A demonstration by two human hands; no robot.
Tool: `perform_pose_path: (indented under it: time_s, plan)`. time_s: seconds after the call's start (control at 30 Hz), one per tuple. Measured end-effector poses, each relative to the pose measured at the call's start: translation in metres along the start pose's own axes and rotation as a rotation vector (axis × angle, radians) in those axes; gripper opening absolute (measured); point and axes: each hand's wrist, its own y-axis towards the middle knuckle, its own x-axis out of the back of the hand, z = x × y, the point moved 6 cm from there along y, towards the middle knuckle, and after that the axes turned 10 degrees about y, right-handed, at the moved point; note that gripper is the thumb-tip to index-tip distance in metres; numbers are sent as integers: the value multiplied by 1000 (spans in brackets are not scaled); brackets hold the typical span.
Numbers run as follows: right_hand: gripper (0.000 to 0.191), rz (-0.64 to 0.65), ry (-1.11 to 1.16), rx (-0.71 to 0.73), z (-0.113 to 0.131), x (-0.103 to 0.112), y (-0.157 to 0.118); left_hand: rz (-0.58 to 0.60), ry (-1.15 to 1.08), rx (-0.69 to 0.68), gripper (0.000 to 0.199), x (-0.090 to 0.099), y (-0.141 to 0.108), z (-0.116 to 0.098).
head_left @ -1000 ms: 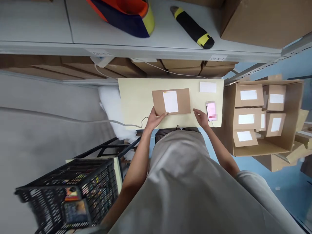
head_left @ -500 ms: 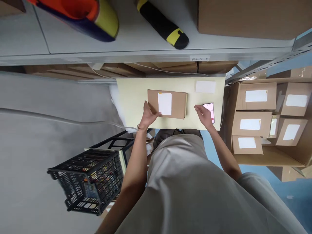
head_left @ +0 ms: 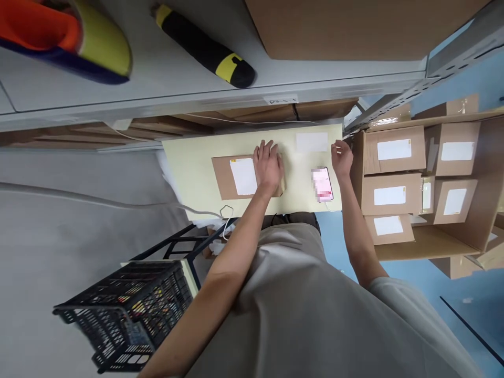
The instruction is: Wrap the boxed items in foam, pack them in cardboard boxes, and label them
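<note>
My left hand (head_left: pixel 268 167) lies on the right part of a flat cardboard box (head_left: pixel 222 181), fingers stretched out across its top. A white label (head_left: pixel 243 176) is stuck on the box, and the hand hides much of the box's right end. At the table's right edge is my right hand (head_left: pixel 342 158), its fingers curled in; whether anything is between them is hidden. A phone with a lit pink screen (head_left: pixel 323 185) lies just left of my right wrist. Behind the phone rests a blank white slip of paper (head_left: pixel 311 142).
On the right, a large open carton (head_left: pixel 437 251) holds several labelled boxes (head_left: pixel 392 150). A shelf (head_left: pixel 165 97) crosses above the pale table (head_left: pixel 189 157), bearing a black-and-yellow tool handle (head_left: pixel 208 47). A black plastic crate (head_left: pixel 129 310) stands at lower left, near a grey cable (head_left: pixel 98 197).
My left hand has gone from the box's left end to the top of its right part. My right hand has moved from beside the phone to the table's right edge. The view has shifted.
</note>
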Motion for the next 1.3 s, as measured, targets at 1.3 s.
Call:
perform_pose_path:
  time_s: [1.3]
  plan:
    - [39,141,22,179,74,-84,-50,109,-154,138,17,-47,75,-51]
